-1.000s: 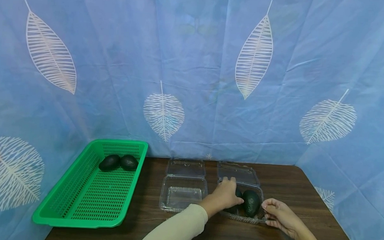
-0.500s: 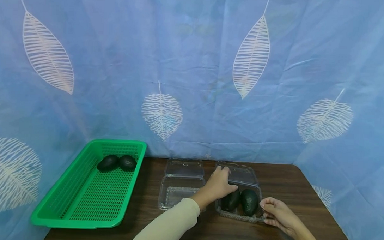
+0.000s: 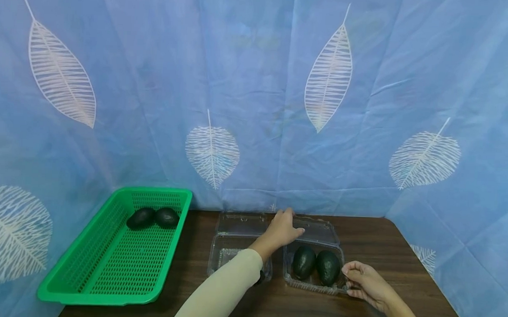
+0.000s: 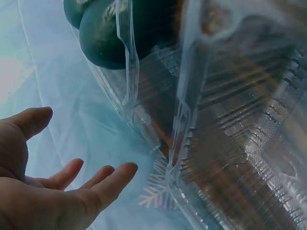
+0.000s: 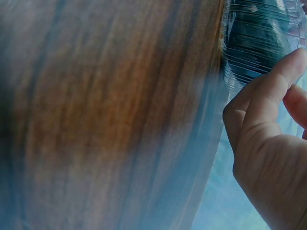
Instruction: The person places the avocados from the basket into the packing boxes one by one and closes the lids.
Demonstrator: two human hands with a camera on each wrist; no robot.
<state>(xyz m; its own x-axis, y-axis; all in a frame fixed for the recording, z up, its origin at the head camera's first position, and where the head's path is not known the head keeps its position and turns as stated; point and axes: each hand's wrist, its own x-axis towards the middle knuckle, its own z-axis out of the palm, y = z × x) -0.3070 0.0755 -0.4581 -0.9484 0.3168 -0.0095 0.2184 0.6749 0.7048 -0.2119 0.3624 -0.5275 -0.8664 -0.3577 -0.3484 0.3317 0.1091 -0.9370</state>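
Two dark green avocados (image 3: 304, 263) lie side by side in the base of a clear plastic clamshell container (image 3: 310, 287), whose lid (image 3: 318, 230) is folded back toward the curtain. My right hand (image 3: 369, 284) pinches the right edge of this container between thumb and fingers; the right wrist view shows the fingertips at its ribbed wall (image 5: 256, 52). Above the inner edge of the lid, my left hand (image 3: 282, 228) is empty. Its fingers are spread and relaxed in the left wrist view, apart from the avocados (image 4: 105, 40) and the clear plastic.
A second clear clamshell container (image 3: 217, 255) sits left of the first, lid back, partly hidden by the left sleeve (image 3: 228, 288). Farther left is a green slotted basket (image 3: 102, 298) with two avocados (image 3: 166, 218) at its far end. A blue leaf-patterned curtain (image 3: 256, 107) borders the table (image 3: 373, 242).
My left hand has let go of the left avocado in the container and moved back and to the left, uncovering it. My right hand stays on the container's edge.
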